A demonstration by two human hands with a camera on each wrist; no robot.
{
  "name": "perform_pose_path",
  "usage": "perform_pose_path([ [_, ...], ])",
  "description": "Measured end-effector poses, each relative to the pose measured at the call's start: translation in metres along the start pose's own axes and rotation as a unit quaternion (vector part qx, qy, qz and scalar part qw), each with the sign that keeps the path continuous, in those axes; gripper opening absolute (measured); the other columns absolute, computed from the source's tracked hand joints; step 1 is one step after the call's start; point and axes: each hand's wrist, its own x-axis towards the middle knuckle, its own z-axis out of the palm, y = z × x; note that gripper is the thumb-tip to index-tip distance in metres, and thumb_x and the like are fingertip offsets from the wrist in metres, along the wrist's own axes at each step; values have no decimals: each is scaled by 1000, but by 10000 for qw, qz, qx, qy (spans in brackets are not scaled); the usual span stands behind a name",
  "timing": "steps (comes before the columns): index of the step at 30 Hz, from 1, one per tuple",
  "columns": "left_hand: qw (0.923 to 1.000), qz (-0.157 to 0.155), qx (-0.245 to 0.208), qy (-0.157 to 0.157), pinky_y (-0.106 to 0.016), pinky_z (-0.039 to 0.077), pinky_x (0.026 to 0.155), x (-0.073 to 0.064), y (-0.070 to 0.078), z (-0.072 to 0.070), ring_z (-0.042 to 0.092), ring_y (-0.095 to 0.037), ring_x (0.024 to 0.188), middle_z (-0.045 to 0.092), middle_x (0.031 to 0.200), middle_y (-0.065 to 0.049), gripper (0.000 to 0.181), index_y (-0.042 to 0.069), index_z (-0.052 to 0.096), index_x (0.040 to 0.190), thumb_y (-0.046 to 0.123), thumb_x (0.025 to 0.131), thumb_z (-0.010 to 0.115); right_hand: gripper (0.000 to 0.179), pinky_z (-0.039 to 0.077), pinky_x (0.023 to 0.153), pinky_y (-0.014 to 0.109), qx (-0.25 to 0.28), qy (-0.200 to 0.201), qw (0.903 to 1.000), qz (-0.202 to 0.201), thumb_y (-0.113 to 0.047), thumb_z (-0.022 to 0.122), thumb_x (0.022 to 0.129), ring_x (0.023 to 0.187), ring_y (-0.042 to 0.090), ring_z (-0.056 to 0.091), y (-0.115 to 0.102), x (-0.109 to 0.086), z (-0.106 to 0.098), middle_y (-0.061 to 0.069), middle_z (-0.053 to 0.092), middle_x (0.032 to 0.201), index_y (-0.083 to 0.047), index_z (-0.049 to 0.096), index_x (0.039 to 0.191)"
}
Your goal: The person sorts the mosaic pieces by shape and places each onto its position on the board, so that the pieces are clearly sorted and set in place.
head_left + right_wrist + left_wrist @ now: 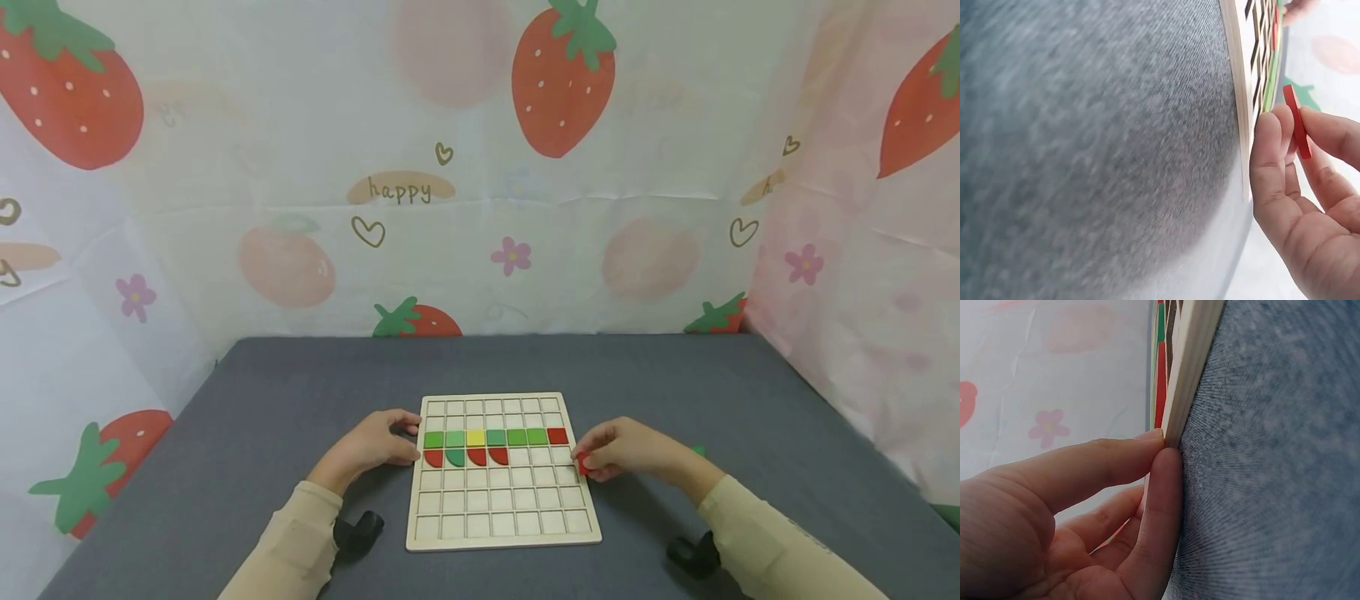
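A pale wooden grid board [504, 502] lies on the grey cloth. One row holds square tiles in greens, yellow [476, 438] and red; the row below has quarter-round pieces, red [498, 456] and green, in its left cells. At the board's left side, my left hand [372, 447] holds the edge with thumb and fingertips, close over the cloth in the left wrist view. My right hand [628, 450] is by the right edge and pinches a thin red tile [1298, 122] between thumb and fingers. The tile is seen edge-on in the right wrist view, its outline partly hidden.
A bit of green [699, 450] shows behind the right forearm on the table. Dark straps or mounts [693, 557] sit at both wrists. Around the grey table [315, 367] hang white and pink curtains [300, 125] printed with strawberries.
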Motion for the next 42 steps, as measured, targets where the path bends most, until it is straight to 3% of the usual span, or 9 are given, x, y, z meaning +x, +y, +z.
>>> perform_pose_path([
  [16,10000,-1,16,55,-35,62,79,-1,0,0,65,-17,88,55,117,-19,57,-9,53,135,-8,81,70,24,63,75,33,228,245,9993,189,-8,70,90,76,13,70,-8,18,12,6,74,92,5,70,109],
  [24,10000,-34,17,72,-35,62,80,-1,-1,0,65,-17,88,55,117,-18,56,-8,54,135,-8,81,70,20,62,71,30,134,656,9973,296,-10,77,84,77,12,71,-15,25,20,8,77,95,0,76,101],
  [33,10000,-28,-27,44,-34,62,78,1,-1,1,65,-16,86,55,116,-18,56,-8,54,134,-8,81,70,17,62,65,29,45,1022,9941,354,-7,81,79,69,12,69,-22,36,32,8,75,90,0,77,94],
  [42,10000,42,4,-47,-35,62,80,-1,1,0,65,-17,89,55,119,-20,59,-10,51,137,-6,81,71,13,61,60,29,-15,1307,9891,671,-5,83,77,58,13,68,-29,47,44,9,76,84,-2,79,88],
])
